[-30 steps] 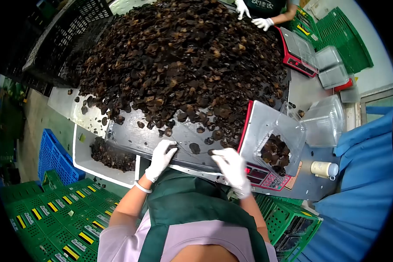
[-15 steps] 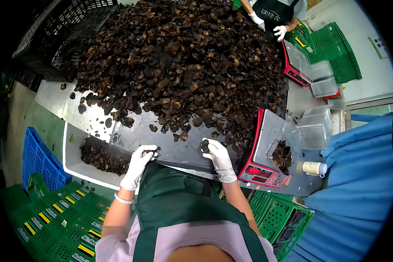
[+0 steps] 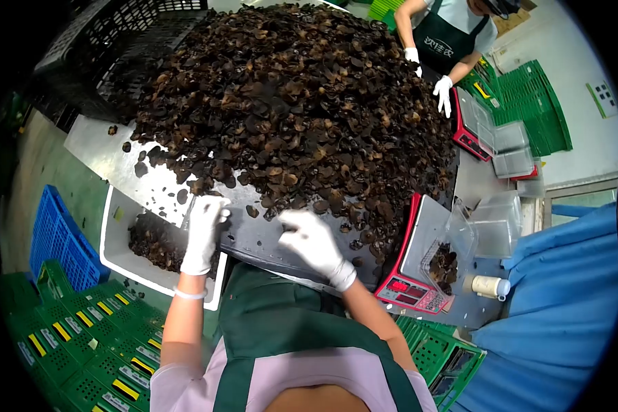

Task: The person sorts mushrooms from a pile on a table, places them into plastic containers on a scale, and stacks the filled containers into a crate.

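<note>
A large heap of dark brown, mushroom-like pieces (image 3: 288, 103) covers the metal table (image 3: 254, 237). My left hand (image 3: 204, 230), in a white glove, is over the table's front edge beside the white bin (image 3: 110, 240); its fingers are curled, and what they hold is hidden. My gloved right hand (image 3: 310, 240) is above the bare metal in front of the heap, its fingers bent and blurred. To its right stands a red-rimmed scale (image 3: 405, 288) bearing a clear tub of dark pieces (image 3: 443, 266).
Black crate (image 3: 82, 69) at back left; blue pallet (image 3: 65, 240) and green crates (image 3: 75, 343) at lower left. A co-worker (image 3: 446, 41) stands at the back right near a second scale (image 3: 468, 123). Clear tubs (image 3: 496, 223), a bottle (image 3: 489, 286) and blue curtain (image 3: 563, 309) are at right.
My left hand has moved forward and toward the bin side. My right hand has shifted left; the dark piece it held is no longer visible. The co-worker's hands have moved, and the view has shifted.
</note>
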### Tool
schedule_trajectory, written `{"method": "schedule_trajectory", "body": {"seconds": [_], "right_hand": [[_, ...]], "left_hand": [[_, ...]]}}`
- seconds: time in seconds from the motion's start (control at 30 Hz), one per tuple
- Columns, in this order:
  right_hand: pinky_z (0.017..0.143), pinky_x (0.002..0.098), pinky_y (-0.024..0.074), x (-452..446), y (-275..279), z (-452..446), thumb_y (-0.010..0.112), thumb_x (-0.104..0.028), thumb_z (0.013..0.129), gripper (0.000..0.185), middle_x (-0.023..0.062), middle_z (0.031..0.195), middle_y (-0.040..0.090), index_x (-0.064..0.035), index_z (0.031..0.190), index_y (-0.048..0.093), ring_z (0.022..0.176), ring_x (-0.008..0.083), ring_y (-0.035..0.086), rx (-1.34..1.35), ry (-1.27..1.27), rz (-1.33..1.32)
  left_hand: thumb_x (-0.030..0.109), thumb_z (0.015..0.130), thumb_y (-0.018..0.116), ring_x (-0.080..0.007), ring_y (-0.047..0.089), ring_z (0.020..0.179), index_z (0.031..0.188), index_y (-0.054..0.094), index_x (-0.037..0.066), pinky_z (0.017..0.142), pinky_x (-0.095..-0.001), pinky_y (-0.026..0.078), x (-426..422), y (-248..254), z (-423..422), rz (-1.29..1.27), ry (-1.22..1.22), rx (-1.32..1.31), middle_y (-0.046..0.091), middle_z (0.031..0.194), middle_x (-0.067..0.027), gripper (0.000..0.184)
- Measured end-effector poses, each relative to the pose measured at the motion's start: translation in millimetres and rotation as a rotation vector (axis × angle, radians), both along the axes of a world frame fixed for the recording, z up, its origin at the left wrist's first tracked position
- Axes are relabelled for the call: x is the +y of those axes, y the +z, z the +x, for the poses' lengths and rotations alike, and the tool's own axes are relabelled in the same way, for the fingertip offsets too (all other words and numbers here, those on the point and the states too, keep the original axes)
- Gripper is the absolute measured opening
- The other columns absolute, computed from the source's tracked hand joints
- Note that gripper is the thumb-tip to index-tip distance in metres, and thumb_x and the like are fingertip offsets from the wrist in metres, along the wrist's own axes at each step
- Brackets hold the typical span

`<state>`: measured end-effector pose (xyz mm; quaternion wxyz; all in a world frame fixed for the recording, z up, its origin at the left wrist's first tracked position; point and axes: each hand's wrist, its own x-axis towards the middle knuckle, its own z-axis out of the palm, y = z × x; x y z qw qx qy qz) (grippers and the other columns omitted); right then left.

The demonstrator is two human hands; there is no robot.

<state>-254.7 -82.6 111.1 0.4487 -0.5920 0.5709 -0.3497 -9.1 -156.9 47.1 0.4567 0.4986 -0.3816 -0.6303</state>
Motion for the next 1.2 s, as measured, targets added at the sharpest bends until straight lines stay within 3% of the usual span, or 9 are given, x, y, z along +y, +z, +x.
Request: {"method": "schedule_trajectory", "body": {"seconds": [0.07, 0.1, 0.23, 0.47, 0.67, 0.8, 0.9, 1.0, 1.2], "right_hand": [[0.094, 0.0348, 0.0458, -32.7, -33.6, -30.3, 0.074, -0.018, 0.074, 0.050, 0.0158, 0.124, 0.055, -0.0065, 0.121, 0.059, 0.110, 0.0272, 0.056, 0.413, -0.153, -0.388], [0.101, 0.0379, 0.0404, -45.7, -27.1, -33.4, 0.075, -0.020, 0.072, 0.060, 0.0174, 0.132, 0.050, -0.0102, 0.128, 0.055, 0.120, 0.0325, 0.048, 0.509, -0.221, -0.336], [0.088, 0.0390, 0.0479, -65.4, -56.8, -41.6, 0.075, -0.029, 0.071, 0.073, 0.0169, 0.136, 0.044, -0.0172, 0.137, 0.046, 0.113, 0.0333, 0.048, 0.796, -0.068, -0.396], [0.081, 0.0352, 0.0479, 13.5, -64.2, -37.3, 0.066, -0.018, 0.080, 0.045, 0.0089, 0.113, 0.058, -0.0183, 0.124, 0.059, 0.097, 0.0263, 0.055, 0.627, 0.135, -0.406], [0.076, 0.0336, 0.0500, 41.2, -52.2, -52.1, 0.070, -0.016, 0.075, 0.046, 0.0070, 0.106, 0.060, -0.0170, 0.120, 0.062, 0.090, 0.0229, 0.057, 0.626, 0.046, -0.303], [0.094, 0.0369, 0.0451, 25.0, -50.0, -73.2, 0.074, -0.014, 0.073, 0.049, 0.0137, 0.119, 0.057, -0.0135, 0.121, 0.062, 0.111, 0.0302, 0.053, 0.574, -0.265, -0.413], [0.105, 0.0446, 0.0351, 5.1, -54.5, -78.7, 0.073, -0.017, 0.075, 0.056, 0.0189, 0.138, 0.043, -0.0131, 0.129, 0.056, 0.125, 0.0384, 0.042, 0.789, -0.328, -0.319], [0.103, 0.0472, 0.0366, 11.2, -69.1, -66.0, 0.067, -0.012, 0.077, 0.048, 0.0191, 0.134, 0.048, -0.0142, 0.124, 0.059, 0.121, 0.0402, 0.046, 0.895, -0.177, -0.352], [0.094, 0.0391, 0.0451, 67.4, -59.3, -46.4, 0.062, 0.000, 0.077, 0.035, 0.0138, 0.114, 0.062, -0.0092, 0.111, 0.067, 0.109, 0.0331, 0.056, 0.635, -0.130, -0.392]], "left_hand": [[0.014, 0.088, 0.063, -0.0094, 0.057, 0.074, 0.107, 0.064, 0.005, 0.068, -0.0219, 0.046, -5.5, 3.4, -27.7, -0.132, -0.101, -0.188, 0.064, 0.094, -0.0028, 0.021], [0.013, 0.085, 0.065, -0.0130, 0.058, 0.076, 0.109, 0.063, 0.006, 0.069, -0.0243, 0.047, -7.7, -7.5, -43.1, -0.319, -0.143, -0.359, 0.064, 0.097, -0.0047, 0.025], [0.012, 0.072, 0.072, -0.0309, 0.059, 0.085, 0.116, 0.058, 0.008, 0.077, -0.0354, 0.050, -2.8, -35.8, -91.9, -0.833, -0.222, -0.748, 0.058, 0.101, -0.0138, 0.046], [0.009, 0.075, 0.069, -0.0286, 0.058, 0.080, 0.101, 0.062, 0.009, 0.071, -0.0351, 0.049, 51.7, -22.8, -70.4, -0.796, -0.522, -0.821, 0.058, 0.085, -0.0090, 0.027], [0.004, 0.081, 0.065, -0.0287, 0.058, 0.084, 0.103, 0.063, 0.004, 0.076, -0.0356, 0.048, 58.1, -7.2, -51.7, -0.698, -0.330, -0.751, 0.061, 0.089, -0.0115, 0.022], [0.000, 0.084, 0.058, -0.0309, 0.057, 0.095, 0.109, 0.061, 0.004, 0.085, -0.0363, 0.047, 44.4, -23.1, -57.4, -0.633, -0.178, -0.711, 0.060, 0.103, -0.0140, 0.026], [0.004, 0.085, 0.056, -0.0318, 0.054, 0.108, 0.116, 0.060, 0.005, 0.095, -0.0363, 0.045, 42.1, -30.3, -79.3, -0.714, -0.227, -0.722, 0.059, 0.115, -0.0136, 0.031], [0.000, 0.078, 0.058, -0.0308, 0.056, 0.102, 0.111, 0.061, 0.006, 0.088, -0.0378, 0.048, 43.6, -41.4, -88.0, -0.891, -0.334, -0.771, 0.060, 0.111, -0.0127, 0.034], [0.008, 0.079, 0.065, -0.0320, 0.056, 0.104, 0.113, 0.060, 0.005, 0.090, -0.0394, 0.047, 54.6, -39.9, -52.7, -0.802, -0.358, -0.741, 0.061, 0.113, -0.0137, 0.035]]}}
